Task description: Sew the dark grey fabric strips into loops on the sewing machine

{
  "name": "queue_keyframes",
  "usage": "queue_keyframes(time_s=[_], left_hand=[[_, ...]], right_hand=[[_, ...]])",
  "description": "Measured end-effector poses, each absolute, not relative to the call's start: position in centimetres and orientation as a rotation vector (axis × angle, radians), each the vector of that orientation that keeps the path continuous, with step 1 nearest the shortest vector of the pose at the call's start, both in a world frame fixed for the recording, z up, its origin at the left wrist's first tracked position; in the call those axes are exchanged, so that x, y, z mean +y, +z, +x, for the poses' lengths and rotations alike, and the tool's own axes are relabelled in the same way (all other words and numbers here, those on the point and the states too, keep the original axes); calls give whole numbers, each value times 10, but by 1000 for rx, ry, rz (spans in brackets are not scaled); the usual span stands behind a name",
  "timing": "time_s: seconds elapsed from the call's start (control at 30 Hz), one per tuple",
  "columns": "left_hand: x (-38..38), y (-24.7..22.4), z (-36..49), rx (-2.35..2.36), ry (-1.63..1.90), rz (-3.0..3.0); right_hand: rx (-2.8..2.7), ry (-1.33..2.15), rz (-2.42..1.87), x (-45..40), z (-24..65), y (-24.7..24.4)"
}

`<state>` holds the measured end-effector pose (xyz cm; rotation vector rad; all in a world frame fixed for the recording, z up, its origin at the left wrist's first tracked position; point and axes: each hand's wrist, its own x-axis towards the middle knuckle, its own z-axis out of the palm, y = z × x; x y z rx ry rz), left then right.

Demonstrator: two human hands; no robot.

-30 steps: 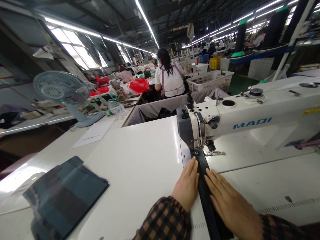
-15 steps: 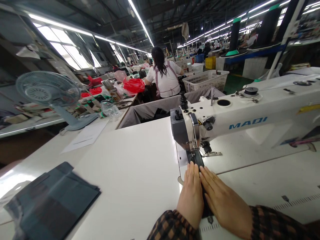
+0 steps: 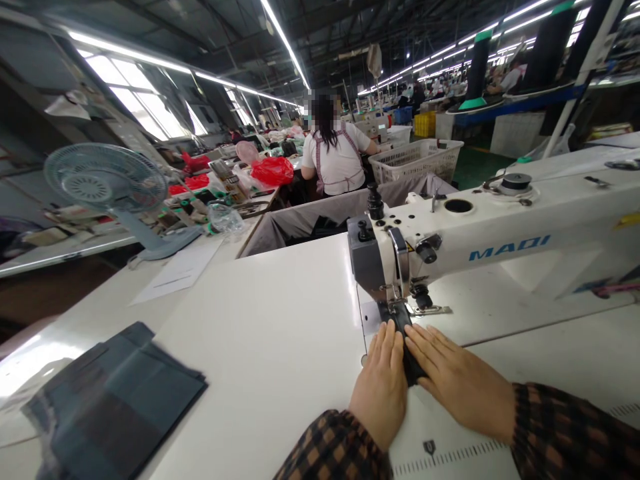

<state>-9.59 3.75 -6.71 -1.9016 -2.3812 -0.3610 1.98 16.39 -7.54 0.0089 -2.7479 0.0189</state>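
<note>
A narrow strip of dark fabric point(image 3: 413, 368) runs under the needle area of the white sewing machine point(image 3: 500, 227). My left hand point(image 3: 383, 383) lies flat along the strip's left side, fingers stretched toward the presser foot point(image 3: 398, 305). From the right, my right hand point(image 3: 457, 373) rests flat with its fingertips on the strip's other edge. Both hands are open, pressing on the fabric rather than gripping it. The strip's front end shows between the two hands; its far part is hidden by the machine head.
A folded stack of dark fabric point(image 3: 120, 393) lies on the white table point(image 3: 260, 347) at left. Behind it are a paper sheet point(image 3: 177, 270) and a fan point(image 3: 110, 193). A grey cloth-lined bin point(image 3: 310, 213) adjoins the far edge. A co-worker point(image 3: 335, 157) sits beyond, beside a white basket point(image 3: 420, 160).
The fabric strip has moved forward under the machine, so its front end now shows between my hands. My hands have spread slightly apart. The view has shifted a little.
</note>
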Motion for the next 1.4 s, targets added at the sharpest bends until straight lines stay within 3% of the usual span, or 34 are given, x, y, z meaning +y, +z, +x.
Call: queue_keyframes(time_s=[0.2, 0.8, 1.17, 1.4], left_hand=[[38, -57, -113, -2311, -434, -2004], [39, -58, -114, -2265, -617, -2039], [37, -65, -112, -2117, -580, -2006], [36, -63, -116, -2050, -605, -2060]], right_hand=[[-2730, -49, 86, 178, 13, -68], [-2649, 325, -5, 172, 9, -71], [-2732, -52, 281, 179, 7, -73], [-2708, 111, 224, 182, 11, -72]])
